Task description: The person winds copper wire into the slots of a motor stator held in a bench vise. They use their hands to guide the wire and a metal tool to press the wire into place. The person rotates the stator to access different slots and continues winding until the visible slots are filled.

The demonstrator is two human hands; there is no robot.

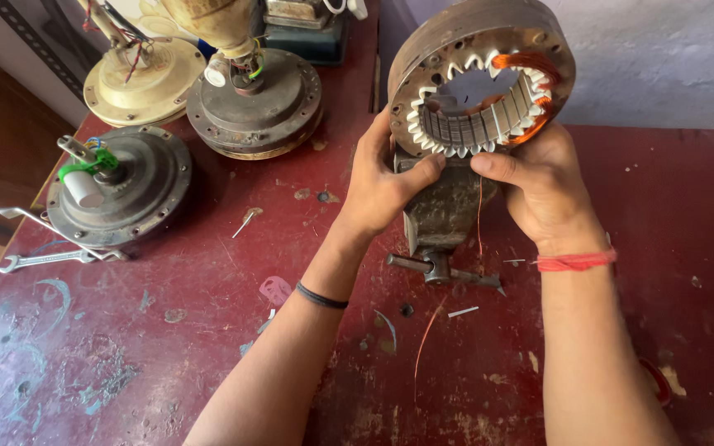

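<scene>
Stator ring (481, 78), slotted with white insulation and partly wound with copper wire, stands upright above a bench vise (442, 216) on the red worktable (167, 347), gripped at its lower rim by left hand (382, 186) and right hand (539, 186), both closed on it.

Worn dark-red workbench (126, 363), pale rough wall (663, 58), daylight

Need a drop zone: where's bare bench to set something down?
Bare: red bench right of the right hand, and near-left corner below the spanner. Crowded: far left with motor housings, and the vise under the stator ring.
</scene>
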